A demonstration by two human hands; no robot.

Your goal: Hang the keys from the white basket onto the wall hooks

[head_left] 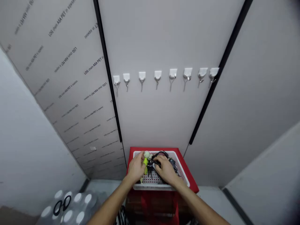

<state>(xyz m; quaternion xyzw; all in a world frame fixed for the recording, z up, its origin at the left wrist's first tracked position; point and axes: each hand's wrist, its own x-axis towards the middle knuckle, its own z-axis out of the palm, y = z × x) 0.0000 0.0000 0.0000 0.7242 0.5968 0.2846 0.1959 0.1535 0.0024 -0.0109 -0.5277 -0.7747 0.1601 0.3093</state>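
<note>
Both of my hands reach into a white plastic basket (154,187) with a perforated floor. My left hand (136,168) is at its left side, fingers closed on a bright yellow-green keychain (145,165). A pale green patterned ball (147,154) sits at those fingertips. Between the hands hang or lie dark keys (150,165). My right hand (167,169) is over the middle with curled fingers at the keys and black straps; what it grips is hidden. More black items (172,163) lie along the basket's right side, partly behind that hand.
Under the basket is a red-covered box (192,184). Several white adhesive hooks (157,75) line the wall panel ahead, between two black strips (208,97). Shrink-wrapped bottles (68,215) with white caps stand on the floor at lower left.
</note>
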